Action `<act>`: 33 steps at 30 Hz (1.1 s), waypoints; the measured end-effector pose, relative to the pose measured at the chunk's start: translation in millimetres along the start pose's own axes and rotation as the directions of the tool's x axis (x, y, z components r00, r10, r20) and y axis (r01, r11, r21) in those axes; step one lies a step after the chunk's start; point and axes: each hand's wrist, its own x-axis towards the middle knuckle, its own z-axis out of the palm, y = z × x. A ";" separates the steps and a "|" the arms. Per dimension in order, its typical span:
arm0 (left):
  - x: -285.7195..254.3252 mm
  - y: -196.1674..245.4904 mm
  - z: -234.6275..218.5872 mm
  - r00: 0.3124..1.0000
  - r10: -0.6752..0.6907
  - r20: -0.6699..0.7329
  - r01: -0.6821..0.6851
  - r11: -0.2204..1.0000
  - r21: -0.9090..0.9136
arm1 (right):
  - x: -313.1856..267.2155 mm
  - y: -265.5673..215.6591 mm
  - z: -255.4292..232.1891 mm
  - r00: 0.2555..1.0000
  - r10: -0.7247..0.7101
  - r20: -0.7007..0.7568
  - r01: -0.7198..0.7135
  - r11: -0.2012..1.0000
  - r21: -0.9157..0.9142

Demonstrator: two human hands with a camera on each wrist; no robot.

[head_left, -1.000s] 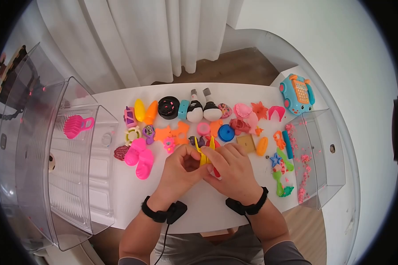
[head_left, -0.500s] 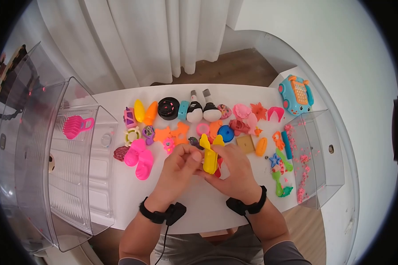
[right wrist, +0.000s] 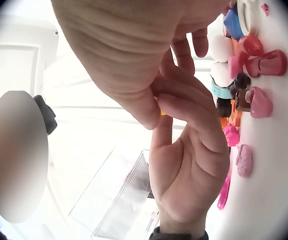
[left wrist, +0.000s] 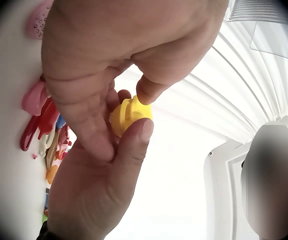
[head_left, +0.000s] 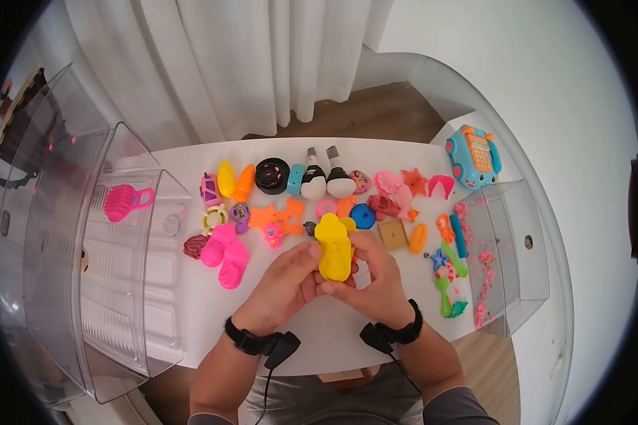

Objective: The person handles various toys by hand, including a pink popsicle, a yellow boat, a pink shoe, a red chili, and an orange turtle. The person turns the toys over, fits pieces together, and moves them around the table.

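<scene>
Between the two hands, over the near middle of the table, is a yellow plastic mold-like toy with a lobed top and a rounded lower end. Its broad hollowed face shows in the head view, and a second lobed yellow part peeks out behind it. The left hand pinches its left edge, thumb in front. From the other side, the right hand grips it, with the thumb near the lower end. Ridged yellow plastic shows between the fingers in the left wrist view; in the right wrist view the hands hide nearly all of it.
Several toys lie in rows beyond the hands, among them a pink mold, a blue lid and a black round piece. Clear bins stand at left and right. A toy phone sits back right.
The yellow toy has turned from edge-on to showing its broad face to the head camera. The left hand's fingers have shifted along its left side, while the right hand keeps hold.
</scene>
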 end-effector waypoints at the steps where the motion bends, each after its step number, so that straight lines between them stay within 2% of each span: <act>1: -0.7 -0.4 -1.6 1.000 0.003 -0.011 -0.002 1.000 0.030 | -0.1 -0.9 0.4 1.000 -0.001 0.007 0.001 1.000 -0.015; 9: -0.1 -8.0 -11.9 0.994 0.069 -0.088 -0.064 0.996 0.057 | -1.4 -0.2 2.1 0.999 -0.030 0.021 0.031 0.997 -0.070; 11: 1.0 -11.1 -11.8 0.966 0.171 -0.196 -0.148 0.981 0.125 | -0.7 -1.2 1.6 1.000 -0.011 0.013 0.012 0.993 -0.113; 12: 1.6 -11.2 -10.3 0.966 0.169 -0.195 -0.147 0.981 0.124 | -0.1 -0.9 1.2 1.000 -0.009 0.012 0.011 0.993 -0.114; 14: 2.1 -9.3 -5.8 0.916 0.301 -0.264 -0.208 0.921 0.331 | 1.8 -0.9 0.9 1.000 -0.018 0.026 0.021 0.995 -0.095; 18: 2.3 -9.6 -2.3 0.885 0.375 -0.277 -0.227 0.865 0.446 | -1.0 5.4 1.4 0.999 -0.050 -0.016 0.049 0.997 -0.067; 24: 1.3 -6.3 -4.0 0.950 0.260 -0.171 -0.216 0.946 0.240 | -0.1 5.4 -1.2 0.998 0.010 -0.057 -0.009 1.000 0.010; 26: -2.0 -1.8 -6.5 0.985 0.153 -0.084 -0.138 0.976 0.168 | -1.0 3.5 -1.7 0.994 0.094 -0.060 -0.084 0.984 0.158; 27: -3.0 -0.6 -9.7 0.984 0.154 -0.085 -0.138 0.976 0.170 | -1.0 4.2 -2.9 0.994 0.093 -0.060 -0.082 0.984 0.159; 29: -3.0 -0.2 -18.6 0.995 0.083 0.064 -0.092 0.983 0.158 | -1.0 6.1 -5.7 0.996 0.071 -0.054 -0.063 0.988 0.139; 33: -1.1 -3.7 -24.5 0.988 0.109 0.110 -0.125 0.981 0.152 | -1.6 4.0 -6.1 0.992 0.126 -0.027 -0.116 0.964 0.240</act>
